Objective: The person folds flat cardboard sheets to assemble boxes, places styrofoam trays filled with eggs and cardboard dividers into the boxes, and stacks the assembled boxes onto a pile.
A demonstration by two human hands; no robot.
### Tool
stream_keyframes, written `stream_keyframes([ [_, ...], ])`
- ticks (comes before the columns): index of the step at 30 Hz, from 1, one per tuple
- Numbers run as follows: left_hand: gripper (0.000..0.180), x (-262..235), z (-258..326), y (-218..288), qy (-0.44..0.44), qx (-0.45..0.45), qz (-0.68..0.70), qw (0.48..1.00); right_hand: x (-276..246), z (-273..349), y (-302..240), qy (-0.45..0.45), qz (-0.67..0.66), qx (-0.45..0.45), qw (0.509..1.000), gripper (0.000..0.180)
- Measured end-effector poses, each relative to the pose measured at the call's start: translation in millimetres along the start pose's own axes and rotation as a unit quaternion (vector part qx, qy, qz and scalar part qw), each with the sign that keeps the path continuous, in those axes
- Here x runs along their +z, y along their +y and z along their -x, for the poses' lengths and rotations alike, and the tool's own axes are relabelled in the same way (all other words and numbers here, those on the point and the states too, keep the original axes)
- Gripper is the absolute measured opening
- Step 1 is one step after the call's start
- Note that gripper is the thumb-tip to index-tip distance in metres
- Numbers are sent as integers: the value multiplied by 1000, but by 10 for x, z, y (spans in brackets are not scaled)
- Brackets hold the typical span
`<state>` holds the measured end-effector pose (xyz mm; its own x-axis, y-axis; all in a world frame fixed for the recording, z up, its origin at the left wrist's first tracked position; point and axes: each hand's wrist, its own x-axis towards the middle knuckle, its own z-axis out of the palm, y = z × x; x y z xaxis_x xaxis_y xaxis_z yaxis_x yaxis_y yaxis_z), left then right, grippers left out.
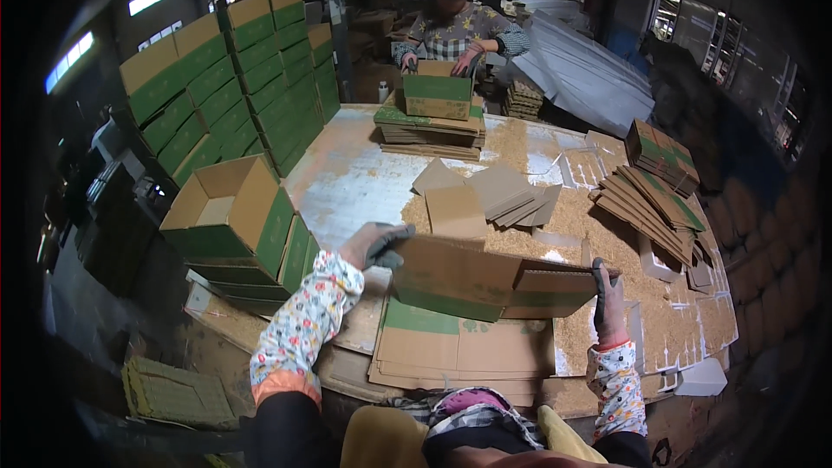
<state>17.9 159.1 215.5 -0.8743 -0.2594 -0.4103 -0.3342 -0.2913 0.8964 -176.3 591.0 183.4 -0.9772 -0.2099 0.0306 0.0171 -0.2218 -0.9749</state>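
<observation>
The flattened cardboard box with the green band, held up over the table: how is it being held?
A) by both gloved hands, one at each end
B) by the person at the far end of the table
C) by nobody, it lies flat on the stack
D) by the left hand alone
A: the left hand grips one end of the flattened cardboard box and the right hand the other, above the stack of flat boxes.

Gloved hands [374, 244] apart, gripping

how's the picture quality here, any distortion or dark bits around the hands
Head view: strong fisheye bend, with the table edge curving and the corners vignetted black; the windows are blown out; the left hand and right hand on the folded carton are evenly lit and fairly sharp.
</observation>
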Motion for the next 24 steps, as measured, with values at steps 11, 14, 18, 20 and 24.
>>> stream_keyframes([
  [11,55,1472,-250,-679,-487,253,-617,564,665,-386,623,-114,450,-168,870,90],
  [14,87,1416,148,-557,-290,203,-511,784,339,-520,576,-112,543,-46,831,96],
  [18,110,1042,-300,-969,-20,110,-221,969,389,-1026,-334,-460,338,172,803,50],
  [20,110,1256,-164,-940,70,168,-276,944,519,-1047,-544,-376,376,68,844,59],
  [24,107,1027,-320,-1298,208,231,-284,907,347,356,278,-409,646,-333,553,96],
])
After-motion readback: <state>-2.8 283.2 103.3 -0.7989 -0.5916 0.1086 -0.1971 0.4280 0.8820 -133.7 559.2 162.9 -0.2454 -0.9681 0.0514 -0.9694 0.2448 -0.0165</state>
